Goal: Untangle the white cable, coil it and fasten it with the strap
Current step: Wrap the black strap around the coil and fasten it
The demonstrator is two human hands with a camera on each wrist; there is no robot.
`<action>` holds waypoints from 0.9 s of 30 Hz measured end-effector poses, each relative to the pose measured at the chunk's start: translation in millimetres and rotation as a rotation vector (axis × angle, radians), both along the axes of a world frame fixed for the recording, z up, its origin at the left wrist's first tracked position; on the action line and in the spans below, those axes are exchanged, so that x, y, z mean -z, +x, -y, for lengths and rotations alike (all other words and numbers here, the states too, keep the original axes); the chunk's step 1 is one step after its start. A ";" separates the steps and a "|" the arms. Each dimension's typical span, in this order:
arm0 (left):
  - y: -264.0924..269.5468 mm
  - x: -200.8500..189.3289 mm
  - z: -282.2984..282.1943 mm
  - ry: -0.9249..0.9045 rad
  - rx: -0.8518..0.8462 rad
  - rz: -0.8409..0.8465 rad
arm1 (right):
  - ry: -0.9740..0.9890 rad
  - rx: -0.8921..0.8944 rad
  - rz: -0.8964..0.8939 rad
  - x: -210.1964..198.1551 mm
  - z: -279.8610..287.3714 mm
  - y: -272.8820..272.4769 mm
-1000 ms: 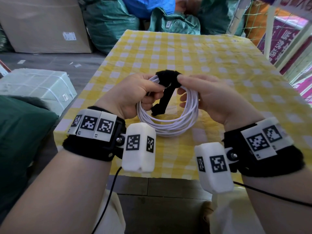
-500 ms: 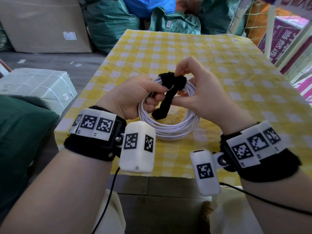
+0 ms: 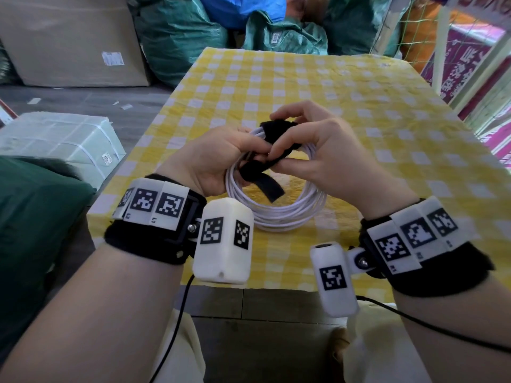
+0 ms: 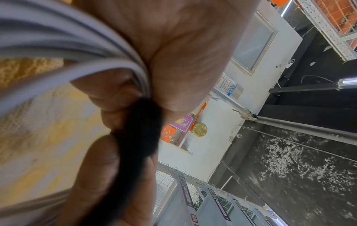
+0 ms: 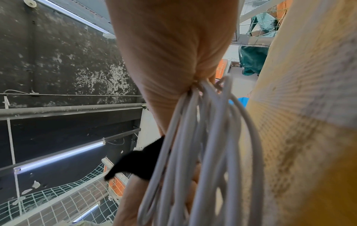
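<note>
The white cable (image 3: 287, 214) is wound into a round coil and held just above the yellow checked table (image 3: 318, 87). A black strap (image 3: 272, 134) wraps over the coil's far side, and its loose tail (image 3: 269, 189) hangs across the coil's middle. My left hand (image 3: 221, 158) grips the coil and the strap on the left. My right hand (image 3: 312, 150) pinches the strap from the right, thumb below and fingers on top. The left wrist view shows the cable strands (image 4: 58, 44) and the strap (image 4: 139, 137) between my fingers. The right wrist view shows the cable (image 5: 203, 145) and a strap end (image 5: 135, 165).
A wrapped pale green parcel (image 3: 55, 145) lies on the floor to the left. A cardboard box (image 3: 69, 40) and green bags (image 3: 182, 37) stand beyond the table's far edge. A netted frame (image 3: 442, 31) stands at the right. A dark green bag (image 3: 33, 230) sits by my left arm.
My right hand has come down over the strap and now pinches it against the coil beside my left fingers. The strap's loose tail has swung toward me across the coil.
</note>
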State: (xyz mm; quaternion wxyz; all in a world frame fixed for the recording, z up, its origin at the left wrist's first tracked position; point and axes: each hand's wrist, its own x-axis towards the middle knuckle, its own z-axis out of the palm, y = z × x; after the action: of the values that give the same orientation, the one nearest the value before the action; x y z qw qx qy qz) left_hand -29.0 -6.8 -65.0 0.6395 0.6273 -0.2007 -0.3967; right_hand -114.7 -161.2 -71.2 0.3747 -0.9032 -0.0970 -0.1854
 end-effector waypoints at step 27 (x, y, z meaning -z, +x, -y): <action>-1.3 3.8 -5.4 0.044 0.234 0.222 | 0.662 0.100 -0.076 -8.2 0.7 -0.1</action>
State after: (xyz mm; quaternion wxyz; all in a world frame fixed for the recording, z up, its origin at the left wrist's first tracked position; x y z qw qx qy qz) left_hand -30.3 -1.4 -68.8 0.5491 0.6533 -0.3330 -0.4009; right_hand -114.9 -161.9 -63.0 0.6416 -0.7424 0.0268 -0.1911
